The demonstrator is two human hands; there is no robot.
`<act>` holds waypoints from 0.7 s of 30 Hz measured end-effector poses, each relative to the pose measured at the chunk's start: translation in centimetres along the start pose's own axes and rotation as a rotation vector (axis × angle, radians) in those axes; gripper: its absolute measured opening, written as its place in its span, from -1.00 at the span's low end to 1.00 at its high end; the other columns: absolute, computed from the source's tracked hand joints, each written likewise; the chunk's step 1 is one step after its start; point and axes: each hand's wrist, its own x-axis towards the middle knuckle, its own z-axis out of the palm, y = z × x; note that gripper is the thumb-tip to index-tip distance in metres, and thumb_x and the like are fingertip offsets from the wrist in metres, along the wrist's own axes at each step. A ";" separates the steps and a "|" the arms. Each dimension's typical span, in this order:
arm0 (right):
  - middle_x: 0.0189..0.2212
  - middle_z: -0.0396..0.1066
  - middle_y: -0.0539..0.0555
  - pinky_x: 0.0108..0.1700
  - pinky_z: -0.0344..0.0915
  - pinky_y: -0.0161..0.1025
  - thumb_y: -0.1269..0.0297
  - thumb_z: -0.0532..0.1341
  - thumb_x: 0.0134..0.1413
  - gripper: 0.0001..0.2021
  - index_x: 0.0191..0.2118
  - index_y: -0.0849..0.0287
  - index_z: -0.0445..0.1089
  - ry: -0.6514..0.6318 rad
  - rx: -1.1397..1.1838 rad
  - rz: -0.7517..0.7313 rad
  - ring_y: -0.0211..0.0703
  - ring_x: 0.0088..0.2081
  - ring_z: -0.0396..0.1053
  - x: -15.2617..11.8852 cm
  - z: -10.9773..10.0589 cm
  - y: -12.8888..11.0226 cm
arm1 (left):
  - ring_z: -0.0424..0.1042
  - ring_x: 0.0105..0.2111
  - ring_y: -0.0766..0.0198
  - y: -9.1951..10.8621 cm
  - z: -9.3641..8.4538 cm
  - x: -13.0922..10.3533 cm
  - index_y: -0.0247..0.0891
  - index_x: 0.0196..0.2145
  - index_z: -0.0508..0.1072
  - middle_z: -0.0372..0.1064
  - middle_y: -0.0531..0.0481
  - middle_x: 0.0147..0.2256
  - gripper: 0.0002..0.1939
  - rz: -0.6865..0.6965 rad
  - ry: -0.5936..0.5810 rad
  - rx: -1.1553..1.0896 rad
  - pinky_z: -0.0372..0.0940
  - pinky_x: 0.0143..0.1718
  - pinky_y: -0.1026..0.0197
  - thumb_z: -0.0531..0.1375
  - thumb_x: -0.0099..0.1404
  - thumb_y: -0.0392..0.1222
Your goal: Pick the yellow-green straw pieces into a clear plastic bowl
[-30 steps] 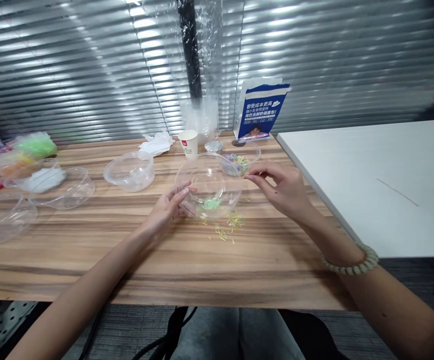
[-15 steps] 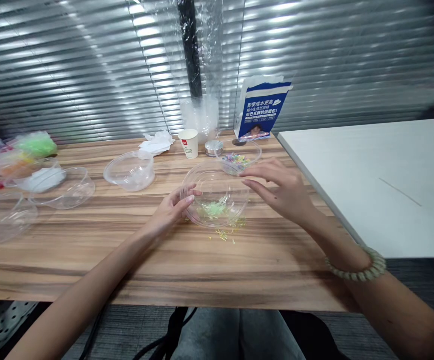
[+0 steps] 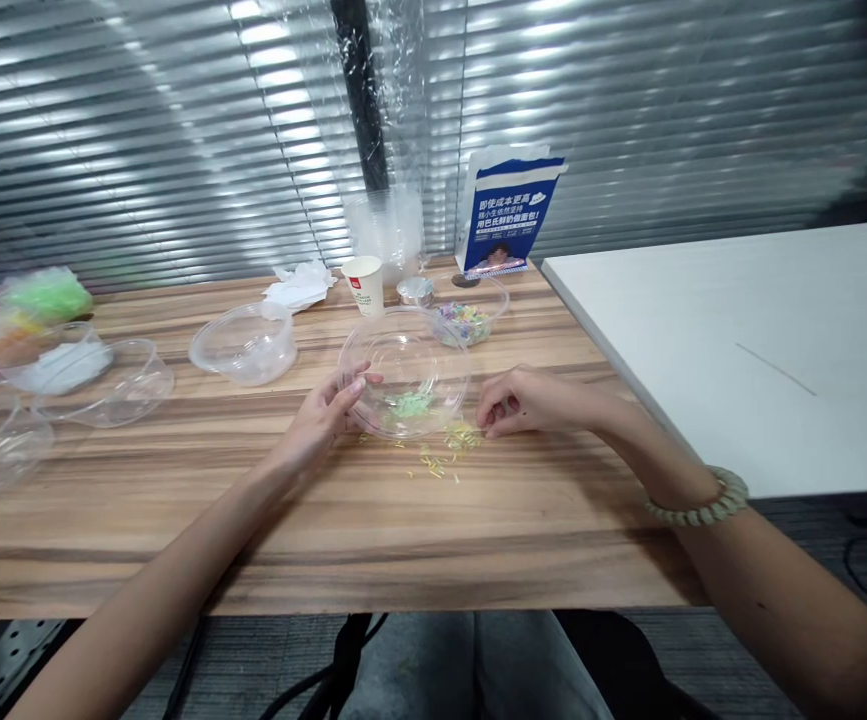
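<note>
My left hand point(image 3: 328, 408) grips the left rim of a clear plastic bowl point(image 3: 403, 350), which is tilted toward me above the table. Pale green bits point(image 3: 412, 403) lie in the lower part of that bowl. Right of it, my right hand point(image 3: 527, 400) is closed in a pinch at the tabletop, with its fingertips at the edge of scattered thin yellow pieces point(image 3: 461, 437). Whatever sits between those fingertips is too small to make out. Just behind stands another clear bowl with multicoloured bits point(image 3: 464, 318), partly covered by the tilted one.
A paper cup point(image 3: 364, 287), a small silvery tin point(image 3: 415, 291) and a blue-and-white paper bag point(image 3: 512, 220) stand along the back. Clear bowls point(image 3: 245, 345), crumpled white tissue point(image 3: 299, 288) and bright plastic-wrapped stuff point(image 3: 43, 295) are on the left. A white table point(image 3: 740, 300) adjoins on the right.
My right hand has come down from beside the bowl's upper right rim to the yellow pieces on the table, its fingers curling closed. My left hand keeps its hold on the bowl.
</note>
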 end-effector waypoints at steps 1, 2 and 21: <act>-0.42 0.48 0.03 -0.38 0.25 -0.35 0.34 0.25 -0.03 -0.89 -0.35 0.22 0.49 -0.003 0.001 0.001 -0.26 -0.41 0.38 0.0 0.1 -0.1 | 0.41 -0.51 0.41 0.0 0.0 0.0 -0.26 0.04 0.32 0.29 -0.21 0.04 -0.46 0.000 0.002 -0.002 0.38 -0.45 0.28 0.26 0.14 -0.02; -0.41 0.48 0.03 -0.36 0.25 -0.35 0.34 0.24 -0.03 -0.90 -0.36 0.21 0.49 -0.001 0.001 -0.003 -0.25 -0.40 0.39 0.1 0.1 -0.1 | 0.41 -0.51 0.41 0.0 0.1 0.0 -0.27 0.04 0.32 0.29 -0.22 0.04 -0.46 0.000 0.004 -0.002 0.38 -0.46 0.28 0.26 0.14 -0.02; -0.41 0.42 0.05 -0.25 0.24 -0.28 0.48 0.10 0.07 -0.85 -0.43 0.20 0.39 0.063 -0.159 -0.199 -0.23 -0.34 0.35 0.3 1.0 -0.8 | 0.42 -0.51 0.39 -0.5 -0.3 0.3 -0.25 0.06 0.30 0.28 -0.22 0.04 -0.46 0.000 -0.034 0.016 0.41 -0.45 0.24 0.24 0.16 -0.01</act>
